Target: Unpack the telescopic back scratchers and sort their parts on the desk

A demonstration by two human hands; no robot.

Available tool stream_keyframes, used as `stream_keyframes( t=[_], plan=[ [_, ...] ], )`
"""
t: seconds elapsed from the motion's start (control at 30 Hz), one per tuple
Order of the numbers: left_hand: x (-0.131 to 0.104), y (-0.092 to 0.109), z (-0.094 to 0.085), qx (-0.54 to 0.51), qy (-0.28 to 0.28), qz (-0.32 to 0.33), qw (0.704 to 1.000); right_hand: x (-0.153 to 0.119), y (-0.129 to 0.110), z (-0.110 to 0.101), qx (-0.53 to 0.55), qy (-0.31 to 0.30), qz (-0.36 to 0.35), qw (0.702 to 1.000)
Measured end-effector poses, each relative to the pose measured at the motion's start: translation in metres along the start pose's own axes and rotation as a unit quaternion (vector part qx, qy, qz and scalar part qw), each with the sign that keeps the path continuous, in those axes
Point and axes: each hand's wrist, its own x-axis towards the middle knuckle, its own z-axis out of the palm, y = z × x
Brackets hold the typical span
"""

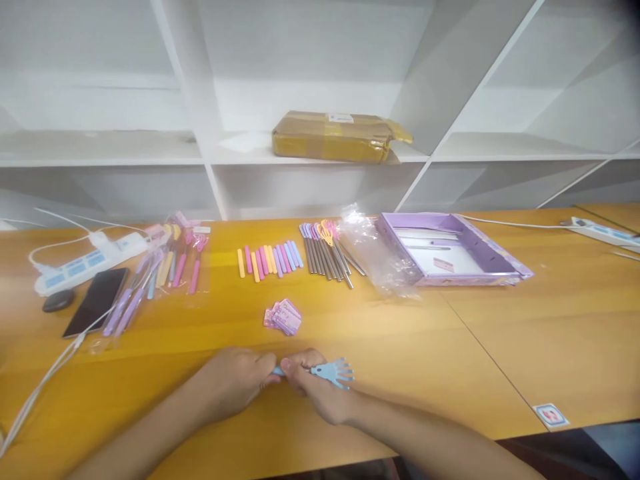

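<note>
Above the front part of the table, my left hand (237,381) is closed around the light-blue handle end of a back scratcher (331,371). My right hand (317,393) grips the same back scratcher near its blue hand-shaped head, which points right. The two hands almost touch, so most of the shaft is hidden. Just beyond them lies a small pile of pink-purple cards (285,317). Farther back are a row of coloured handle sleeves (270,260) in yellow, pink, purple and blue, and a bunch of metal-shafted back scratchers (325,253) with coloured heads.
A purple open box (450,277) stands at the back right beside crumpled clear plastic (377,250). Bagged back scratchers (170,260), a phone (97,300), a black mouse-like object (59,301) and a power strip (93,263) lie left. A taped carton (333,137) rests on the shelf.
</note>
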Motion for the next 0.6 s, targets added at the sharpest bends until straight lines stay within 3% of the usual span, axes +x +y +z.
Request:
stream_keyframes(
  t=[0.2,0.33,0.4,0.5,0.6],
  plan=[
    [-0.026,0.023,-0.016,0.048,-0.032,-0.018,0.998,-0.020,-0.012,0.015,-0.042,-0.015,-0.036,0.998],
    [-0.073,0.009,-0.045,0.020,-0.052,-0.143,0.988,-0.041,-0.015,-0.001,-0.017,0.026,-0.046,0.998],
    [-0.102,-0.012,-0.063,-0.007,-0.013,-0.224,0.974,-0.046,-0.018,-0.023,0.006,0.078,-0.077,0.994],
    [-0.128,-0.046,-0.080,-0.014,0.099,-0.283,0.954,-0.038,-0.035,-0.062,-0.035,0.112,-0.132,0.984],
    [-0.103,-0.069,-0.080,-0.035,0.198,-0.295,0.934,-0.008,-0.064,-0.098,-0.123,0.166,-0.215,0.955]
  ],
)
